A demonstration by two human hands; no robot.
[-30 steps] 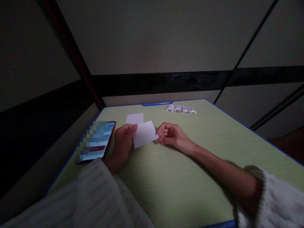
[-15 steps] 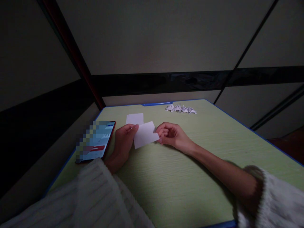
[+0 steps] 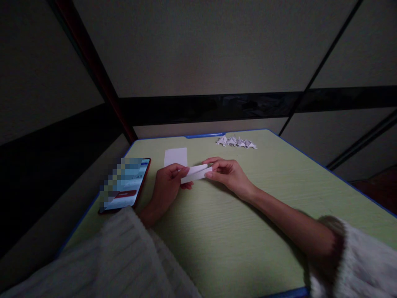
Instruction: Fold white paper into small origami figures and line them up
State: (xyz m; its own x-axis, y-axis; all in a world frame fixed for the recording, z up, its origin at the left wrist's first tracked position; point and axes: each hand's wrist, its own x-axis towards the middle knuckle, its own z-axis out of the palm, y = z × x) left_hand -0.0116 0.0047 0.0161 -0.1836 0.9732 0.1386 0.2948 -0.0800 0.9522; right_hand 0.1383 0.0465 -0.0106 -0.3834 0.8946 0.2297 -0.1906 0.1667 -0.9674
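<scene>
Between my hands, just above the table, is a sheet of white paper (image 3: 195,173), bent over lengthwise into a narrow strip. My left hand (image 3: 170,182) pinches its left end, thumb on top and some fingertips showing below. The right end is pinched between thumb and fingers of my right hand (image 3: 228,174). A second sheet of white paper (image 3: 175,156) lies flat on the table, just beyond my left hand, which covers its near edge.
The pale green table (image 3: 248,244) has a blue rim. At the left edge lies a phone (image 3: 130,186) with its screen lit. Several small folded paper figures (image 3: 235,142) stand in a row near the far edge. Cabinet panels (image 3: 198,49) rise behind the table.
The held paper went from a flat sheet to a narrow bent strip. My left hand moved slightly right, and my right thumb and fingers now grip the right end.
</scene>
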